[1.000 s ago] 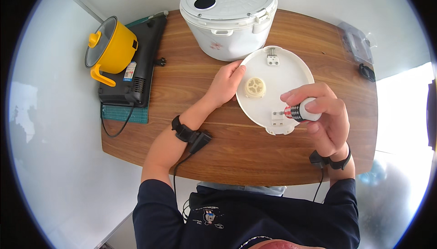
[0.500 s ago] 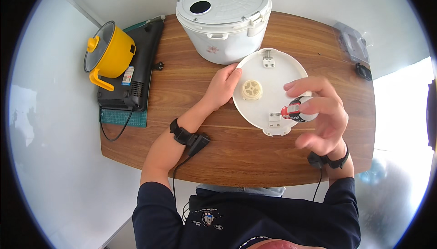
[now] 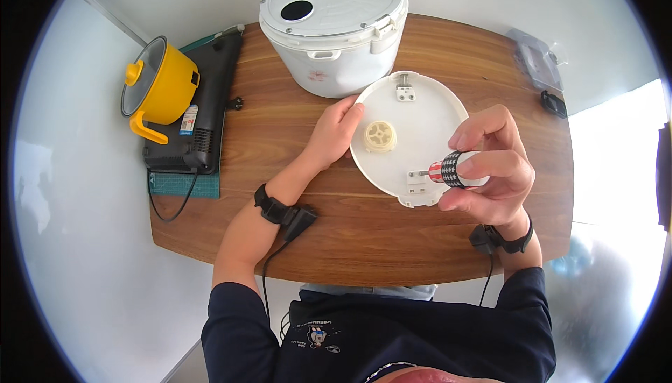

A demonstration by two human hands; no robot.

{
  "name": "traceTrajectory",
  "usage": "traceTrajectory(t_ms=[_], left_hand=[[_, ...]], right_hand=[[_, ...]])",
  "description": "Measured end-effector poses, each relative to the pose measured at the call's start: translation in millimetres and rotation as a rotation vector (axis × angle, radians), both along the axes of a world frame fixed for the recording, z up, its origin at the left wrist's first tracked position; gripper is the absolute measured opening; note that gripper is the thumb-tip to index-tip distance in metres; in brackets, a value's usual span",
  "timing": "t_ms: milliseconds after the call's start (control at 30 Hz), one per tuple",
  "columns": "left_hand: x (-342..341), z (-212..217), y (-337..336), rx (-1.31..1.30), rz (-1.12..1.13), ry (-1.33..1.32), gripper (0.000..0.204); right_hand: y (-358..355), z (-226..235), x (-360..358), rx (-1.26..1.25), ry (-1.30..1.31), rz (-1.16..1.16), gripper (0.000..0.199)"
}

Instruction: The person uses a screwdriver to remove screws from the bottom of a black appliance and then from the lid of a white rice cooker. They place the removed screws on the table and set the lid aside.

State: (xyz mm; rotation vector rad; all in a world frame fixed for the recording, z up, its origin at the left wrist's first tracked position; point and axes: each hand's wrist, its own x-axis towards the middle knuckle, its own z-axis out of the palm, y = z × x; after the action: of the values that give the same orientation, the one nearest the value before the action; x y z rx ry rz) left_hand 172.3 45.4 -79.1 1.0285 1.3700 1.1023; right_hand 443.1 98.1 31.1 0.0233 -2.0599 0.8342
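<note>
My left hand (image 3: 334,131) is closed on the left rim of a white round lid (image 3: 420,128), thumb on top. In my right hand (image 3: 500,173) is a stubby screwdriver (image 3: 448,170) with a red, black and white handle, the fingers and thumb around it. Its shaft points left, the tip at a small white hinge bracket (image 3: 416,179) near the lid's lower edge. Whether the tip sits in a screw is too small to tell. Another bracket (image 3: 406,93) lies at the lid's far edge. A cream round vent cap (image 3: 380,137) sits left of centre on the lid.
Behind the lid stands a large white rice cooker body (image 3: 332,65). At left, a yellow pot (image 3: 166,82) rests on a black appliance (image 3: 217,89), above a green mat (image 3: 203,185). A clear plastic case (image 3: 539,62) and a black item (image 3: 553,104) lie far right.
My right fingers, spread loosely around the screwdriver before, have closed in on its handle. The printed pattern facing up on the handle differs, so it has turned. My left hand keeps its hold.
</note>
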Motion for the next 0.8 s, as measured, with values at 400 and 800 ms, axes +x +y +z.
traceTrajectory(t_ms=[400,800], left_hand=[[-2,5,1,-0.019,-0.047,0.028,0.041],[-2,6,1,-0.017,-0.041,0.019,0.041]], right_hand=[[-1,-11,-3,-0.004,0.052,-0.064,0.045],[-1,-9,-4,-0.022,0.068,-0.042,0.035]])
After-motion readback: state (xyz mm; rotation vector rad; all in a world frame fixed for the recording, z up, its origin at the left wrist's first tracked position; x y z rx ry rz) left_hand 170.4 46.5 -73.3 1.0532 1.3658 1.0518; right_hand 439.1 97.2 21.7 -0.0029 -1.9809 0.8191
